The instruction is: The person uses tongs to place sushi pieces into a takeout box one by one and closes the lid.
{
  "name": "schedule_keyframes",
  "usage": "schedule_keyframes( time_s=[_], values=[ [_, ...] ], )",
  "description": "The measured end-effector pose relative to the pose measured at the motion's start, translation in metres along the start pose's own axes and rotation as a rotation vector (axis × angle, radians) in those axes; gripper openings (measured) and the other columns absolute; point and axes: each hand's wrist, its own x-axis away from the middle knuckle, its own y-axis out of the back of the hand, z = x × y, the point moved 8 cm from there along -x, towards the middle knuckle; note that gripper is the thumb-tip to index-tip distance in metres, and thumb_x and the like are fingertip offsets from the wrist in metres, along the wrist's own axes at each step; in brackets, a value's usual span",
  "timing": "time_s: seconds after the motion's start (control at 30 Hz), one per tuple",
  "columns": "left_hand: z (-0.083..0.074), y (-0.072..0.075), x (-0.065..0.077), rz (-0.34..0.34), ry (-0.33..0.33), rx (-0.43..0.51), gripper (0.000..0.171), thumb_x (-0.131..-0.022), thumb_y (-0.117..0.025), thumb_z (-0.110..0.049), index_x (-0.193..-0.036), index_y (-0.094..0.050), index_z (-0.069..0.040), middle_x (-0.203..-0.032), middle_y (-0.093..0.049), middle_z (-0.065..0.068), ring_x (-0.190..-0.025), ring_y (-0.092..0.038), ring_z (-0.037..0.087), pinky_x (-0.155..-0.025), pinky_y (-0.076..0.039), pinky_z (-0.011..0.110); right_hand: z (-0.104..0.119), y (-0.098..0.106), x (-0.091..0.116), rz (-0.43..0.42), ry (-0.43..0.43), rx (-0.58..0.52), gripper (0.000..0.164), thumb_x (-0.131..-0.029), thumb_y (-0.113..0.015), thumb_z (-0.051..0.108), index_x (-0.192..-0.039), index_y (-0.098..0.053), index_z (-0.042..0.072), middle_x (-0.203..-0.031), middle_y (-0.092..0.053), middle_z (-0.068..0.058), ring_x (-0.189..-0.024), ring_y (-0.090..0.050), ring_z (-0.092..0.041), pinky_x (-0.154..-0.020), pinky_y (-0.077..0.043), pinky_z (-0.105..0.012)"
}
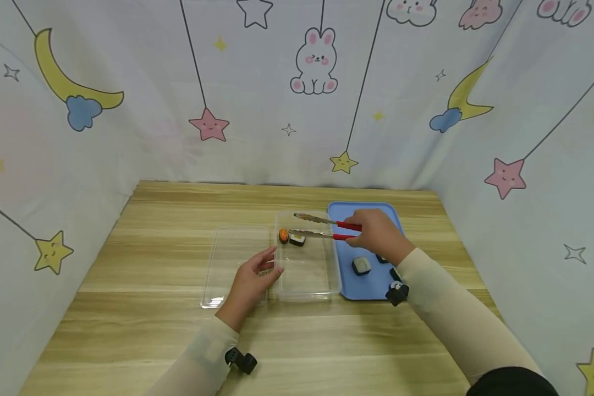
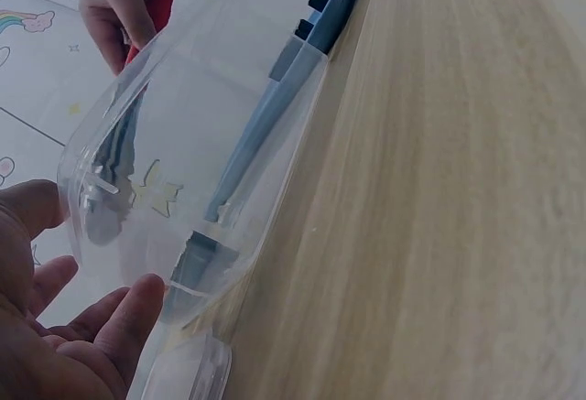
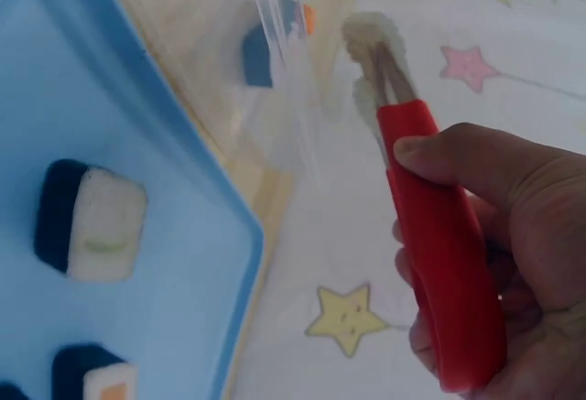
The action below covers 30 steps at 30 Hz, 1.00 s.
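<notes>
My right hand (image 1: 378,231) grips the red handles of metal tongs (image 1: 344,225), whose arms are spread apart over a clear plastic container (image 1: 309,278). Two sushi pieces sit toward the container's left side: an orange-topped one (image 1: 284,236) and a white roll wrapped in dark seaweed (image 1: 297,240), which the lower tong arm partly overlaps. Nothing shows between the tong tips. My left hand (image 1: 252,278) rests at the container's left wall, with loosely bent fingers (image 2: 137,313) touching its side. A blue tray (image 1: 368,289) stands just right of the container.
Several sushi pieces lie on the tray, among them a white roll (image 1: 361,266) near its middle; my right wrist covers part of the others. A clear lid (image 1: 232,242) lies left of the container on the wooden table (image 1: 143,264). Patterned white curtains (image 1: 257,159) surround the table's back and sides.
</notes>
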Motion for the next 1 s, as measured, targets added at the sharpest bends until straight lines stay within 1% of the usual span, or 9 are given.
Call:
schedule_keyframes(
  time_s=[0.13,0.2,0.3,0.43,0.53,0.67,0.77,0.87,1.0],
  values=[
    [0.000,-0.001,0.001,0.001,0.006,-0.001,0.057,-0.094,-0.078,-0.015,-0.148,-0.059,-0.010,-0.135,-0.067,0.018,-0.124,-0.064,0.033,-0.096,-0.056,0.046,-0.024,0.013,0.022,-0.096,-0.028,-0.026,0.045,-0.084,-0.087,0.022,-0.126,-0.076,0.007,-0.100,-0.070,-0.004,-0.087,-0.062,-0.023,-0.072,-0.055,-0.039],
    [0.000,-0.001,0.001,0.002,0.009,-0.003,0.057,-0.094,-0.078,-0.015,-0.148,-0.059,-0.010,-0.136,-0.066,0.017,-0.124,-0.064,0.033,-0.097,-0.056,0.047,-0.042,0.018,0.034,-0.142,-0.054,-0.027,0.046,-0.084,-0.088,0.021,-0.126,-0.076,0.007,-0.101,-0.071,-0.006,-0.086,-0.062,-0.024,-0.072,-0.056,-0.040],
    [0.000,-0.001,0.001,0.002,0.009,-0.002,0.057,-0.094,-0.079,-0.016,-0.148,-0.059,-0.011,-0.138,-0.065,0.016,-0.124,-0.064,0.032,-0.097,-0.056,0.047,-0.071,0.024,0.055,-0.188,-0.105,-0.012,0.046,-0.085,-0.087,0.021,-0.126,-0.075,0.005,-0.100,-0.072,-0.010,-0.082,-0.062,-0.026,-0.071,-0.055,-0.041],
    [0.001,-0.002,0.001,0.006,-0.003,-0.002,0.057,-0.094,-0.079,-0.016,-0.148,-0.059,-0.011,-0.142,-0.063,0.015,-0.124,-0.064,0.032,-0.097,-0.056,0.046,-0.108,0.025,0.089,-0.186,-0.189,-0.008,0.047,-0.087,-0.085,0.021,-0.127,-0.073,0.000,-0.100,-0.072,-0.016,-0.080,-0.061,-0.027,-0.069,-0.052,-0.040],
    [0.004,-0.002,0.000,0.006,-0.006,-0.006,0.057,-0.094,-0.079,-0.017,-0.148,-0.059,-0.011,-0.144,-0.062,0.014,-0.125,-0.064,0.031,-0.097,-0.056,0.046,-0.128,0.023,0.116,-0.170,-0.237,-0.011,0.049,-0.087,-0.085,0.021,-0.127,-0.071,-0.003,-0.103,-0.072,-0.020,-0.081,-0.062,-0.028,-0.069,-0.051,-0.040],
    [0.005,-0.002,-0.001,0.002,-0.012,-0.012,0.057,-0.095,-0.078,-0.017,-0.148,-0.059,-0.012,-0.144,-0.062,0.013,-0.125,-0.064,0.030,-0.098,-0.055,0.048,-0.145,0.019,0.145,-0.170,-0.283,-0.019,0.049,-0.086,-0.086,0.023,-0.125,-0.073,-0.003,-0.107,-0.073,-0.021,-0.086,-0.064,-0.031,-0.070,-0.053,-0.041],
    [0.004,-0.001,-0.002,-0.001,-0.014,-0.015,0.057,-0.095,-0.078,-0.017,-0.148,-0.059,-0.012,-0.143,-0.062,0.014,-0.125,-0.064,0.031,-0.099,-0.054,0.049,-0.152,0.015,0.160,-0.160,-0.307,-0.035,0.049,-0.086,-0.087,0.024,-0.124,-0.073,-0.004,-0.106,-0.072,-0.021,-0.085,-0.064,-0.031,-0.067,-0.054,-0.039],
    [0.002,-0.001,-0.001,-0.004,-0.007,-0.020,0.057,-0.095,-0.078,-0.018,-0.148,-0.059,-0.013,-0.142,-0.062,0.015,-0.125,-0.064,0.031,-0.100,-0.054,0.050,-0.153,0.013,0.168,-0.151,-0.313,-0.033,0.049,-0.085,-0.088,0.024,-0.122,-0.074,-0.004,-0.101,-0.072,-0.018,-0.082,-0.063,-0.029,-0.065,-0.052,-0.037],
    [0.002,-0.002,0.000,-0.001,0.010,-0.017,0.057,-0.094,-0.078,-0.020,-0.148,-0.059,-0.014,-0.141,-0.062,0.015,-0.125,-0.063,0.031,-0.101,-0.053,0.052,-0.150,0.012,0.171,-0.149,-0.311,-0.017,0.048,-0.084,-0.088,0.023,-0.121,-0.074,-0.004,-0.099,-0.072,-0.016,-0.082,-0.063,-0.028,-0.066,-0.052,-0.038]
  ],
)
